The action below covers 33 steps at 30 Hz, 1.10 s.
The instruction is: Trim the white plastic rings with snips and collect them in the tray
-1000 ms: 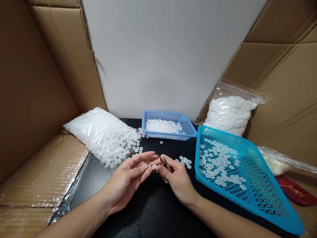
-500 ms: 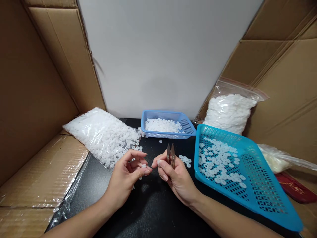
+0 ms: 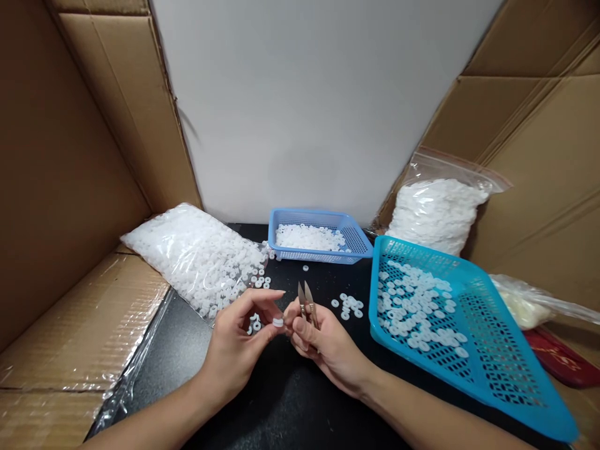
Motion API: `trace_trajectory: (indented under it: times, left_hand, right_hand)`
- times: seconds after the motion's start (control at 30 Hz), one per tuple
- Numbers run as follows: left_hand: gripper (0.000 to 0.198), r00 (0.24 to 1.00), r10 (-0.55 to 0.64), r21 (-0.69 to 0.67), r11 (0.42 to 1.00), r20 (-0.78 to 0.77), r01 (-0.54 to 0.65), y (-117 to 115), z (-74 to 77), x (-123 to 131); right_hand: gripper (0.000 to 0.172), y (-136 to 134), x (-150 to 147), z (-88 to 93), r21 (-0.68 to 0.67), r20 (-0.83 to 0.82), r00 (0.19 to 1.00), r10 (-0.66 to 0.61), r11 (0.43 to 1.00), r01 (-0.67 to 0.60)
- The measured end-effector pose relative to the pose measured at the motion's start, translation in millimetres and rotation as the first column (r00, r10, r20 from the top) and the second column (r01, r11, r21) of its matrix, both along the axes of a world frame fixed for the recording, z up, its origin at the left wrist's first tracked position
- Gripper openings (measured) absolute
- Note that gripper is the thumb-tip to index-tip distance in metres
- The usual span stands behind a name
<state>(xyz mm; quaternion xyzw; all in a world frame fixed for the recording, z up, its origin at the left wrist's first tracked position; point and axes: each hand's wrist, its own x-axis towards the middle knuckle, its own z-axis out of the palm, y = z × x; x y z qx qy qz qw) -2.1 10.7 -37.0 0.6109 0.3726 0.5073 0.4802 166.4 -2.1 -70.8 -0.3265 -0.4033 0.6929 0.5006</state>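
My left hand [image 3: 239, 340] pinches a small white plastic ring [image 3: 278, 322] between thumb and fingers. Close against it, my right hand [image 3: 323, 340] is closed around metal thread snips [image 3: 307, 301], whose two pointed blades stick up slightly apart. The right fingertips are near the pinched ring, and whether they touch it I cannot tell. A few loose white rings [image 3: 256, 325] lie on the black table just behind my left hand. To the right of the snips is a small cluster of rings [image 3: 349, 306].
A clear bag [image 3: 187, 256] spills white rings at the left. Behind my hands stands a blue basket [image 3: 323, 256] holding rings; a larger turquoise basket [image 3: 473, 369] with rings is at the right. Further right are a zip bag [image 3: 435, 212] of white pieces and a red object [image 3: 562, 359]. Cardboard walls both sides.
My hands have come closer together, the right one shifting left with the snips. A white piece at my right thumb no longer shows there. One more ring shows left of the small cluster.
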Motion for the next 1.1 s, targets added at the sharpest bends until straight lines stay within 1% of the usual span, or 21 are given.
trace_trajectory:
  times: [0.1,0.2,0.27,0.3,0.33,0.4,0.43,0.5,0.57,0.6,0.67,0.73,0.77,0.83,0.9,0.97,1.0,1.03,1.1]
  left_hand:
    - [0.031,0.997,-0.017,0.024,1.000,-0.076,0.018,0,-3.2,1]
    - [0.041,0.986,-0.040,0.065,0.997,-0.164,0.051,2,-1.7,0]
    - [0.047,0.972,-0.054,0.084,0.994,-0.227,0.075,8,5.0,-3]
    - [0.047,0.961,-0.059,0.094,0.992,-0.270,0.088,11,10.4,-5]
    - [0.043,0.946,-0.062,0.104,0.990,-0.319,0.100,16,16.9,-8]
    - [0.025,0.903,-0.062,0.143,0.980,-0.425,0.135,30,31.6,-15]
    - [0.016,0.889,-0.068,0.158,0.975,-0.453,0.155,39,38.7,-18]
    - [0.019,0.856,-0.056,0.199,0.963,-0.514,0.183,59,49.7,-22]
    - [0.019,0.811,-0.016,0.251,0.947,-0.584,0.199,83,54.4,-23]
    - [0.017,0.784,0.004,0.273,0.938,-0.621,0.211,95,54.4,-22]
    - [0.016,0.724,0.034,0.302,0.922,-0.689,0.244,114,51.0,-20]
    - [0.028,0.671,0.066,0.321,0.909,-0.738,0.264,127,44.8,-20]
    - [0.031,0.651,0.085,0.333,0.904,-0.754,0.268,130,41.2,-20]
    - [0.031,0.625,0.129,0.362,0.895,-0.770,0.261,128,32.8,-22]
    - [0.030,0.612,0.159,0.383,0.888,-0.775,0.255,118,23.2,-26]
    - [0.024,0.604,0.160,0.383,0.886,-0.781,0.260,103,13.4,-30]
    - [0.018,0.601,0.150,0.374,0.888,-0.785,0.267,95,8.9,-32]
    - [0.016,0.599,0.136,0.361,0.891,-0.789,0.274,87,5.0,-34]
    - [0.021,0.599,0.094,0.322,0.903,-0.795,0.286,74,-0.5,-37]
  right_hand:
    - [0.058,1,-5,0.2,-0.011,0.023,1.000,0.016,1.000,-0.016]
    - [0.055,1,-10,5.2,-0.009,0.071,0.997,0.021,1.000,-0.021]
    - [0.052,1,-9,11.2,0.001,0.108,0.994,-0.007,1.000,0.007]
    - [0.050,2,-6,15.2,0.011,0.130,0.991,-0.030,1.000,0.029]
    - [0.049,3,-2,19.8,0.023,0.156,0.986,-0.058,0.998,0.055]
    - [0.046,9,10,31.2,0.053,0.221,0.968,-0.118,0.993,0.109]
    - [0.043,16,17,37.9,0.069,0.263,0.954,-0.145,0.989,0.131]
    - [0.034,38,33,52.1,0.100,0.362,0.912,-0.193,0.981,0.168]
    - [0.028,71,47,65.0,0.138,0.472,0.847,-0.246,0.969,0.205]
    - [0.030,89,51,70.1,0.157,0.525,0.807,-0.272,0.962,0.222]
    - [0.035,125,56,76.2,0.208,0.619,0.712,-0.330,0.944,0.257]
    - [0.036,153,55,77.0,0.259,0.695,0.620,-0.365,0.931,0.258]
    - [0.035,162,53,75.9,0.280,0.725,0.580,-0.371,0.928,0.244]
    - [0.034,172,52,72.0,0.316,0.770,0.515,-0.377,0.926,0.205]
    - [0.033,173,54,68.5,0.343,0.802,0.463,-0.378,0.925,0.162]
    - [0.032,167,59,67.0,0.363,0.823,0.421,-0.381,0.923,0.126]
    - [0.033,161,62,66.8,0.373,0.830,0.404,-0.385,0.921,0.111]
    - [0.033,153,64,66.6,0.384,0.834,0.391,-0.390,0.918,0.098]
    - [0.034,131,66,64.2,0.404,0.836,0.377,-0.398,0.912,0.069]
